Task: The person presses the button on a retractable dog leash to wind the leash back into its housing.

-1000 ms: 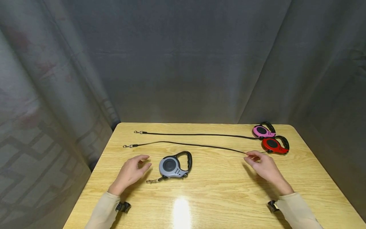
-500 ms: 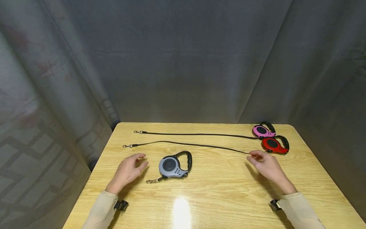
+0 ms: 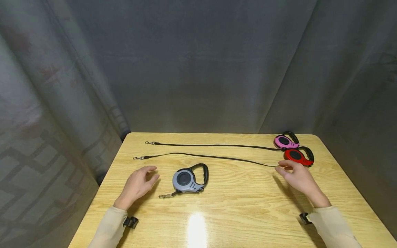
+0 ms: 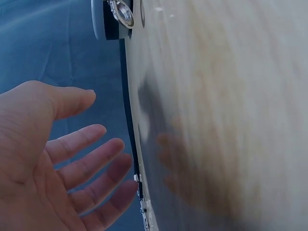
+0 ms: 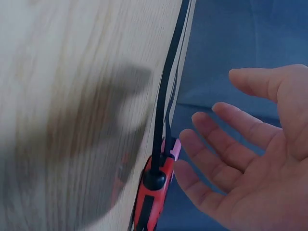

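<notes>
My left hand, fingers loosely bent with nothing in them, is held left of a grey retractable dog leash. That leash has a black handle and a short metal clip pointing left. In the left wrist view its clip shows at the top. Over on the right, my right hand hovers just in front of a red retractable leash, thumb and fingers apart in the right wrist view. The red leash's black cord lies pulled out leftward, ending in a metal clip.
Behind the red leash sits a pink retractable leash, the two nearly touching. Its cord runs left across the back of the wooden table to another clip. Grey curtains hang behind and at both sides.
My right hand has drifted right along the red leash's cord toward its casing. My left hand has drawn back slightly leftward from the grey leash. The leashes lie where they were.
</notes>
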A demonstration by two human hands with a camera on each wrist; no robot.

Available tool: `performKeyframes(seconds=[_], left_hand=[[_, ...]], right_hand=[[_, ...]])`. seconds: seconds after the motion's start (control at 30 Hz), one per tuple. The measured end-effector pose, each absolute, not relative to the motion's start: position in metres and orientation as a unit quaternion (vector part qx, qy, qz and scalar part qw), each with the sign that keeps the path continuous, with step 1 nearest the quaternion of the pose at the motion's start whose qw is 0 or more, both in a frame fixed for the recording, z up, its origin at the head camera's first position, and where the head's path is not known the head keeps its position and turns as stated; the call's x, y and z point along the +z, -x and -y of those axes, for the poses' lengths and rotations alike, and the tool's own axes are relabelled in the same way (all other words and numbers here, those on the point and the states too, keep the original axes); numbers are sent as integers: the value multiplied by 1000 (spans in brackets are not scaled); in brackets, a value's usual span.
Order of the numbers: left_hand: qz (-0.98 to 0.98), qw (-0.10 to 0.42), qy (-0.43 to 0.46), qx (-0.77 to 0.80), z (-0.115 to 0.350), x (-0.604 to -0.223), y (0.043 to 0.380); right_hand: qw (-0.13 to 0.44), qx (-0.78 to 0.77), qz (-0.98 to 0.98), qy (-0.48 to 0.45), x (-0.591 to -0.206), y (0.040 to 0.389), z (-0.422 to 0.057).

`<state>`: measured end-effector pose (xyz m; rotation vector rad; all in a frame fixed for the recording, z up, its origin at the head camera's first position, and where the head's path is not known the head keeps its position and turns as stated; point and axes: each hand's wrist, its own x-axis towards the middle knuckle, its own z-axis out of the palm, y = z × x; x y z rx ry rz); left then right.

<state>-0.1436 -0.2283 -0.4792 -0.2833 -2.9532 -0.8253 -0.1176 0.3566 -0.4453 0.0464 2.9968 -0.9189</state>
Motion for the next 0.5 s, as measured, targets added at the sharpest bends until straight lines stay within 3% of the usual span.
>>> performKeyframes(seconds=[0.5], left_hand=[[958,28,91,-270,231,-478,146]], right_hand=[[1,-266,-964,-21,-444,124,-384]])
